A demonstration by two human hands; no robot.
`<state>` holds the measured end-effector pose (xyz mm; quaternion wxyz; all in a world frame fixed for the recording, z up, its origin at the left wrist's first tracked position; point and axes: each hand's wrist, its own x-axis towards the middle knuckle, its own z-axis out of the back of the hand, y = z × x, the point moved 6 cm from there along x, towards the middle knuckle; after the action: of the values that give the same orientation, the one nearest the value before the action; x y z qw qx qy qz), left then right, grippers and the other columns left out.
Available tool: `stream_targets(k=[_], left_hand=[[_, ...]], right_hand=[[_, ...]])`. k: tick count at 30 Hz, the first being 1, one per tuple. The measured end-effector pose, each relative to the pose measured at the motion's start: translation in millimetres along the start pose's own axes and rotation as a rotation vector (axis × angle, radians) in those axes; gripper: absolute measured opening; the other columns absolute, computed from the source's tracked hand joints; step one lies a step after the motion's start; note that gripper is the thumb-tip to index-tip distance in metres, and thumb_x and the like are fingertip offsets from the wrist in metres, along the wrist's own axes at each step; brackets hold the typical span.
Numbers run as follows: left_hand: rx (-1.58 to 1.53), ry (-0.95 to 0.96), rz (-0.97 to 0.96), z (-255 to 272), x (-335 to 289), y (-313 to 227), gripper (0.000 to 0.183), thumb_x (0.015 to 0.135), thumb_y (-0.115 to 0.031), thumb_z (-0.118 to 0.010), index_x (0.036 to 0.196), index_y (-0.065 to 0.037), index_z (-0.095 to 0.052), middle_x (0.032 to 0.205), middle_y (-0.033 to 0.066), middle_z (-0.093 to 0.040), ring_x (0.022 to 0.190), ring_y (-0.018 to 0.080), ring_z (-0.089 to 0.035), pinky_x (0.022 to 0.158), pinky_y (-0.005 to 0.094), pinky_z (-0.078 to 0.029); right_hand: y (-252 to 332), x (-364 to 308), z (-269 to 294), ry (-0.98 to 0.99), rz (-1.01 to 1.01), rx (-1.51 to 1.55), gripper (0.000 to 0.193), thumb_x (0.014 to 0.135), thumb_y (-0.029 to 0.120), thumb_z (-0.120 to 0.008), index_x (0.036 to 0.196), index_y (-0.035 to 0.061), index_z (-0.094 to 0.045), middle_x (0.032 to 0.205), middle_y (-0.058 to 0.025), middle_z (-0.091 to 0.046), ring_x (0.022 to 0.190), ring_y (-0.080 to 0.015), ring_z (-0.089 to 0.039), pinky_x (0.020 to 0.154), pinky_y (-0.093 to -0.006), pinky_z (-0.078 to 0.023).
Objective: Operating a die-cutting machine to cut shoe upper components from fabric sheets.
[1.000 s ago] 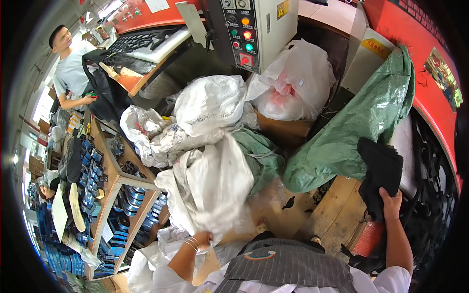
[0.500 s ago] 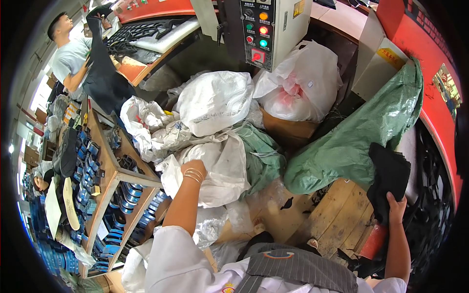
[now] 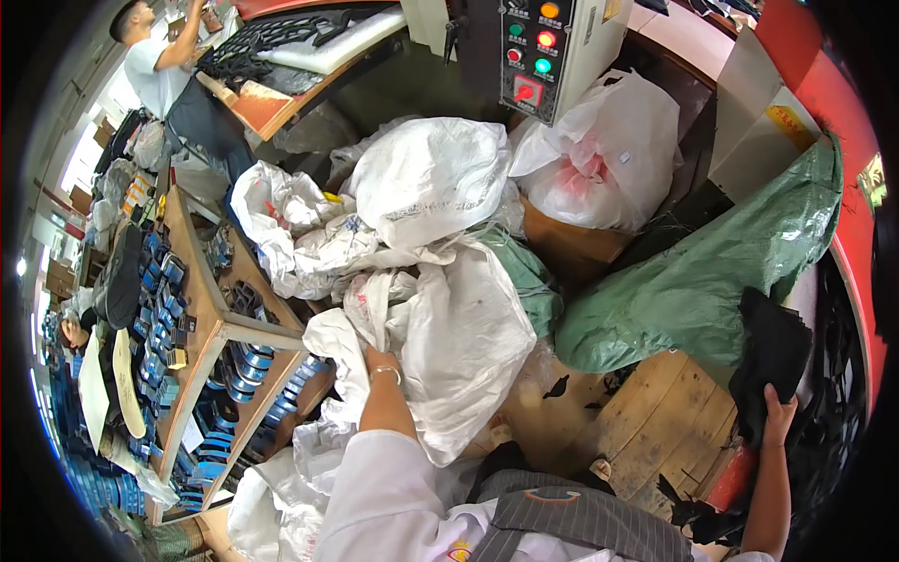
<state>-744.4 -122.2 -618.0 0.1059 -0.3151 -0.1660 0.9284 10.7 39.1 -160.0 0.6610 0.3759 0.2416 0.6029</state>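
My left hand [image 3: 381, 363] is closed on the edge of a large white woven sack [image 3: 468, 328], which hangs in loose folds in front of me. Its fingers are partly hidden by the cloth. Off to the right, my right hand [image 3: 777, 414] grips a stack of black sheet pieces [image 3: 770, 351], thumb on the near side. The stack hangs beside a green woven sack [image 3: 674, 290]. Behind the white sack lies another full white sack [image 3: 431, 183], with a crumpled white bag [image 3: 281, 211] to its left.
A wooden rack [image 3: 217, 328] with blue cutting dies stands at left. Ahead are a machine control box [image 3: 562, 56] with lit buttons and a tied white plastic bag [image 3: 599, 159]. Wooden boards [image 3: 665, 421] lie at lower right. A person [image 3: 159, 70] stands at far left.
My left hand has drawn the white sack nearer, and the sack now spreads wider and hangs lower. The right hand still holds the black stack. The person at far left has raised an arm.
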Motion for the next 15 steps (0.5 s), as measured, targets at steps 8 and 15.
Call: stream_targets(k=[8, 15], left_hand=[[-0.089, -0.304, -0.356, 199.8, -102.6, -40.9, 0.039, 0.084, -0.035, -0.061, 0.091, 0.003, -0.060, 0.086, 0.0296, -0.063, 0.084, 0.0467, -0.060, 0.072, 0.0500, -0.047], [0.108, -0.660, -0.513, 347.4, -272.0, -119.1, 0.033, 0.088, -0.027, -0.058, 0.106, 0.000, -0.059, 0.100, 0.0276, -0.062, 0.095, 0.0447, -0.058, 0.082, 0.0473, -0.046]], right_hand=[[-1.2, 8.1, -7.1, 0.024, 0.010, 0.080, 0.035, 0.084, 0.015, -0.070, 0.113, -0.0036, -0.062, 0.107, -0.0059, -0.065, 0.097, -0.0142, -0.059, 0.090, -0.0275, -0.044], [15.2, 0.2, -11.4, 0.158, 0.024, 0.261, 0.035, 0.083, 0.011, -0.070, 0.114, -0.0044, -0.060, 0.106, -0.0058, -0.065, 0.096, -0.0143, -0.059, 0.090, -0.0281, -0.044]])
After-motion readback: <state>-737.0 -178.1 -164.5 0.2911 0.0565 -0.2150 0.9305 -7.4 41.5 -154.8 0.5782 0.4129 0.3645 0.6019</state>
